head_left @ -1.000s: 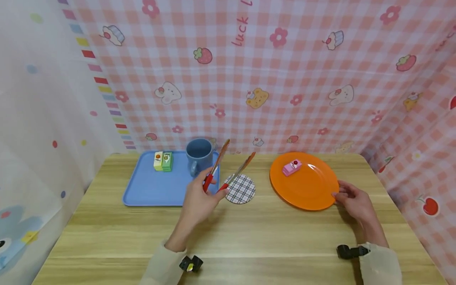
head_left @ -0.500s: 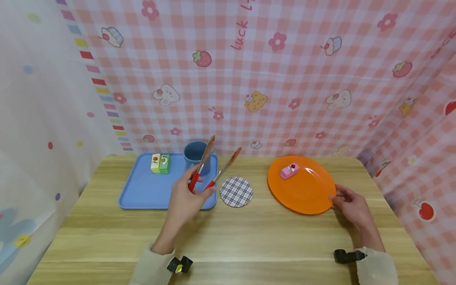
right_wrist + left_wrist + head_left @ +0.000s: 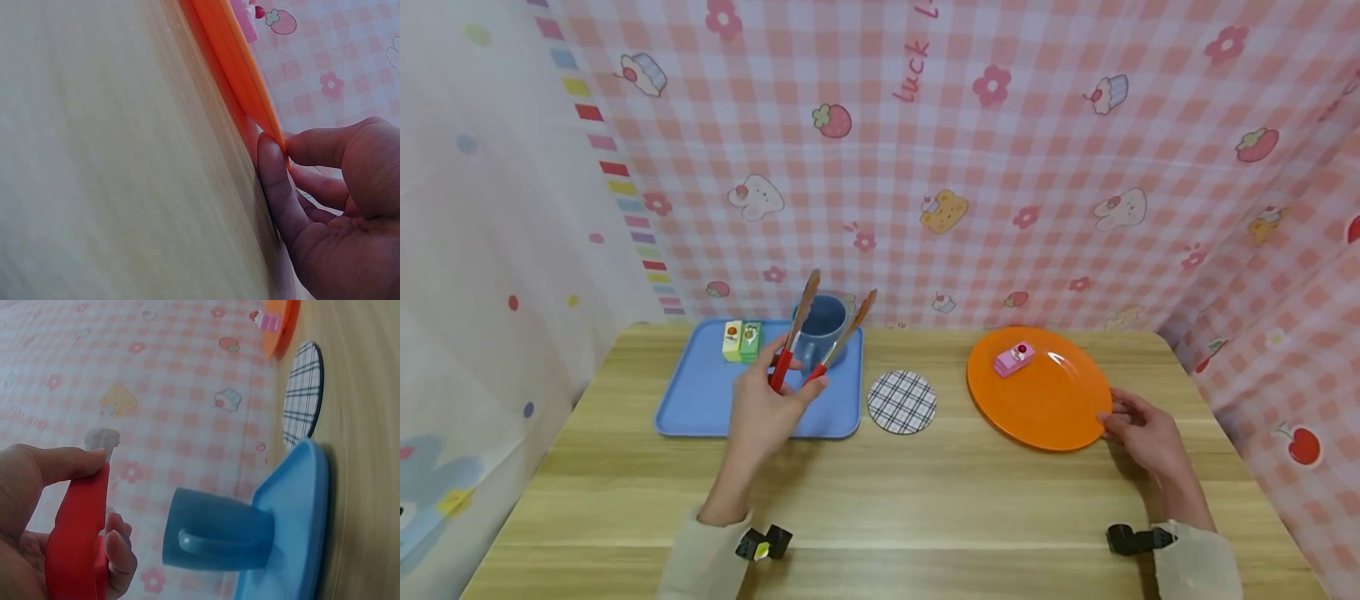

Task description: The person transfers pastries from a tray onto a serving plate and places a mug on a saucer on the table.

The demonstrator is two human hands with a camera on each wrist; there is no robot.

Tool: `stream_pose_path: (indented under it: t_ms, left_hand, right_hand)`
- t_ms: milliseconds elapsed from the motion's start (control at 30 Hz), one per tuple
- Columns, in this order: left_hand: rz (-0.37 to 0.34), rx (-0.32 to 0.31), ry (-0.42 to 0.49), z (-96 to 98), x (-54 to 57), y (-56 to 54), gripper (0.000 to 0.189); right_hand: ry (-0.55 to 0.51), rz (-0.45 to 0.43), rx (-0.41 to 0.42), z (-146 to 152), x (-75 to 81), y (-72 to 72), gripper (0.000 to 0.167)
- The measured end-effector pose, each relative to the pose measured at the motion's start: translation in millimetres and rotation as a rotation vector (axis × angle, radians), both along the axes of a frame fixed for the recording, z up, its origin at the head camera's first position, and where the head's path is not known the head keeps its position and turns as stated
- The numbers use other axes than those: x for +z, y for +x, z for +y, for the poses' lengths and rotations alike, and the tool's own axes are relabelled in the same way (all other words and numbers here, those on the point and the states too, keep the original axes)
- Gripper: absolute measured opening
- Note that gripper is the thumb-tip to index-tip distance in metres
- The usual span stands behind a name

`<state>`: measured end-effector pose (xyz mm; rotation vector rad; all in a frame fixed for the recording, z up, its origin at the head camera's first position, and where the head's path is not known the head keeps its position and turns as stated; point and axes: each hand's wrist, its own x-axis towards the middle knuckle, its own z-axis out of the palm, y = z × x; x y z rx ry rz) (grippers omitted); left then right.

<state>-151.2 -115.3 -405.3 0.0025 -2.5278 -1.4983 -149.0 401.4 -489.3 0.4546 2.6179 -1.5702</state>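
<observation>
My left hand point(image 3: 763, 412) grips red-handled tongs point(image 3: 781, 369), their two metal arms spread apart with nothing between the tips. The tongs are above the blue tray point(image 3: 700, 404), in front of the blue mug point(image 3: 826, 321) that stands on it. In the left wrist view the thumb lies along the red handle point(image 3: 81, 519). A yellow cake piece point(image 3: 732, 342) and a green one point(image 3: 750, 342) sit side by side at the tray's back. My right hand point(image 3: 1150, 433) pinches the rim of the orange plate point(image 3: 1052, 408), which carries a pink cake piece point(image 3: 1014, 359).
A round checked coaster point(image 3: 902, 402) lies on the wooden table point(image 3: 940, 508) between tray and plate. A pink checked cloth point(image 3: 880, 167) hangs behind the table, with more cloth at both sides.
My left hand has moved left with the spread tongs, from above the coaster's edge to over the tray. My right hand stays at the plate's rim.
</observation>
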Motion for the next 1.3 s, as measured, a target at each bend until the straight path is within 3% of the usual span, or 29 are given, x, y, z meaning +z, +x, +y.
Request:
stream_pose_path:
  t_ms: [600, 1300]
  left_hand:
    - [0.001, 0.143, -0.053, -33.3, -1.2, -8.5, 0.075]
    - [-0.082, 0.248, -0.072, -69.9, -11.2, -17.1, 0.075]
  right_hand:
    - [-0.022, -0.007, -0.002, 1.0, -0.3, -1.2, 0.066]
    - [-0.022, 0.009, 0.006, 3.1, -2.6, -2.1, 0.066]
